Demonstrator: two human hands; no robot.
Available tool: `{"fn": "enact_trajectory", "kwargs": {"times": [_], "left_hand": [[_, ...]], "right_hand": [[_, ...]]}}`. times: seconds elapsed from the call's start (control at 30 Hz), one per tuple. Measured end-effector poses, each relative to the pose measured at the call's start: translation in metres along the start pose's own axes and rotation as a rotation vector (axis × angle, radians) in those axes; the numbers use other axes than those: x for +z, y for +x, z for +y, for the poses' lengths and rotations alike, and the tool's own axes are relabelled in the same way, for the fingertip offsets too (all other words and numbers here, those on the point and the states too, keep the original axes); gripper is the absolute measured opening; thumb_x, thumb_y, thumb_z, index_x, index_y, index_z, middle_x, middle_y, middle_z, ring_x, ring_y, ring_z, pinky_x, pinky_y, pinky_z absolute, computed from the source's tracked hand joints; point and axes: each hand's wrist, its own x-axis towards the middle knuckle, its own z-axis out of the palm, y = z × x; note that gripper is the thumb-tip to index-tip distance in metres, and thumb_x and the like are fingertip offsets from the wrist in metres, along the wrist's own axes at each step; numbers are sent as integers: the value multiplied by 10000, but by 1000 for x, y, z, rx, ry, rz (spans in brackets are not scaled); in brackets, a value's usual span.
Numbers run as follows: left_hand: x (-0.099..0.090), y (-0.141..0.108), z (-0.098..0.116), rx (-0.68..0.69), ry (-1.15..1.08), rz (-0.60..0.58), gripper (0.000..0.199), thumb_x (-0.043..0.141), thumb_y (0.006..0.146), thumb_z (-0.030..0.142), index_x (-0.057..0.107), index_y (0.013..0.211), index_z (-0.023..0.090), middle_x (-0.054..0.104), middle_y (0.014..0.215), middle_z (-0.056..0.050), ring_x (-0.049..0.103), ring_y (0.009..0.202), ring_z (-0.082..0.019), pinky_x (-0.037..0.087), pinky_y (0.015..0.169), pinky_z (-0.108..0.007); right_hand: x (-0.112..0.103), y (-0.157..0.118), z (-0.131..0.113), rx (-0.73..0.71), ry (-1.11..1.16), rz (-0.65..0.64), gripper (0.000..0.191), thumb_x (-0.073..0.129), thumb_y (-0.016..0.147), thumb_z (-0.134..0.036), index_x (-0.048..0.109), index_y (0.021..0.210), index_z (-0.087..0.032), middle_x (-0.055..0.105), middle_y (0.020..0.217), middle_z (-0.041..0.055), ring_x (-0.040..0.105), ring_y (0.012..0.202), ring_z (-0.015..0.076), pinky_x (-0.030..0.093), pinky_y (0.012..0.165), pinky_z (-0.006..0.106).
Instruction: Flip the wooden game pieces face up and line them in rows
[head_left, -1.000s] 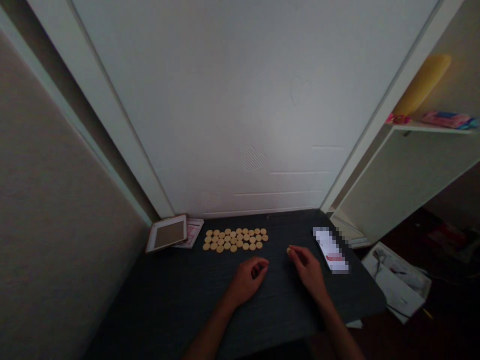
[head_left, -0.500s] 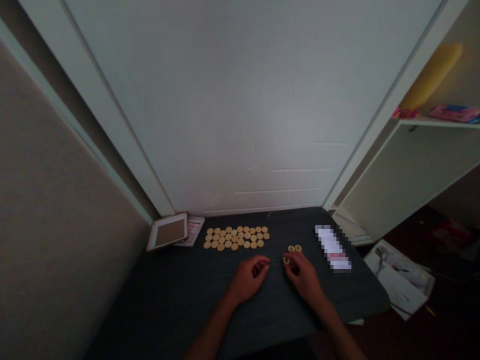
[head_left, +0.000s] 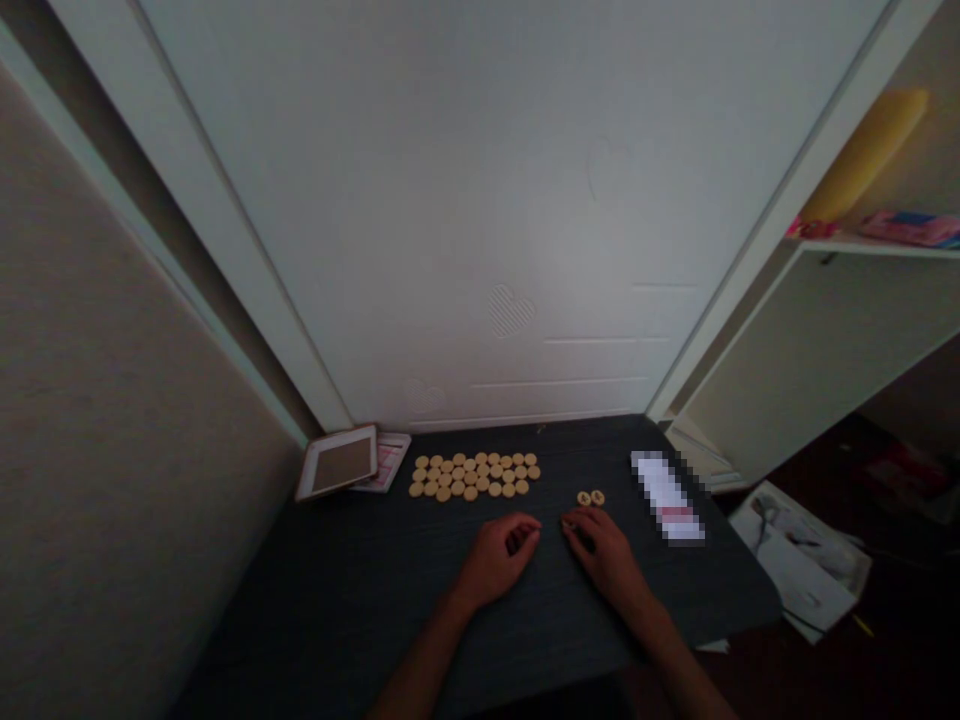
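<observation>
Several round wooden discs (head_left: 470, 478) lie in rows on the dark table (head_left: 337, 590), their upper faces looking plain. To their right, two discs with dark marks (head_left: 591, 498) sit side by side. Just below that pair is my right hand (head_left: 600, 550), its thumb and fingers pinched on a disc (head_left: 568, 524) that is mostly covered. My left hand (head_left: 496, 555) rests on the table below the rows, its fingers curled and thumb near the fingertips. Whether anything is inside its curl is too dark to tell.
A framed tray (head_left: 337, 463) overlaps a red-and-white card (head_left: 390, 462) at the table's back left. A pixelated white item (head_left: 667, 495) lies at the right. Behind the table stands a white panel (head_left: 450, 200). A white box (head_left: 802, 560) is beyond the right edge.
My right hand has shifted slightly left and its fingers now cover most of the disc that showed its mark. My left hand has hardly moved.
</observation>
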Motion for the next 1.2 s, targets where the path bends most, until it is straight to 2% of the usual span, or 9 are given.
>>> {"fn": "enact_trajectory", "kwargs": {"times": [0.07,0.23,0.47,0.73,0.87,1.2], "left_hand": [[0,0,-1,1,3,0,212,556,941,325,729,1007,221,735,811,-20,651,719,-166,499,665,-249],[0,0,-1,-7,8,-2,211,560,940,324,730,992,211,740,819,-23,649,715,-164,496,664,-246],[-2,0,2,-12,-2,-3,215,552,944,327,732,974,213,741,833,-25,655,730,-170,499,666,-249],[-2,1,3,-9,11,8,228,553,944,346,739,968,217,748,838,-25,662,738,-174,501,670,-253],[-1,1,2,-14,11,1,234,550,945,351,739,963,214,740,811,-22,653,712,-169,498,660,-252],[-2,0,4,-5,18,5,264,540,949,383,739,950,209,739,813,-25,652,724,-174,500,670,-254]], "right_hand": [[-3,4,0,-29,-6,-7,184,571,967,-285,692,1100,-249,715,1058,78,685,973,227,585,868,363],[-16,22,3,-127,-141,29,191,595,961,-274,687,1128,-260,736,1107,65,636,1079,256,484,972,445],[-15,31,14,-114,-207,16,165,632,933,-301,712,1077,-287,739,1118,47,602,1149,281,414,988,487],[-19,23,14,-67,-151,31,212,627,922,-304,697,1119,-270,654,1258,96,581,1193,293,461,998,495],[-17,19,14,-74,-157,17,266,603,934,-271,676,1190,-268,657,1232,98,580,1182,289,477,1001,491],[-15,18,14,-64,-149,41,266,589,940,-270,679,1191,-263,674,1139,100,623,1078,280,519,932,468]]}}
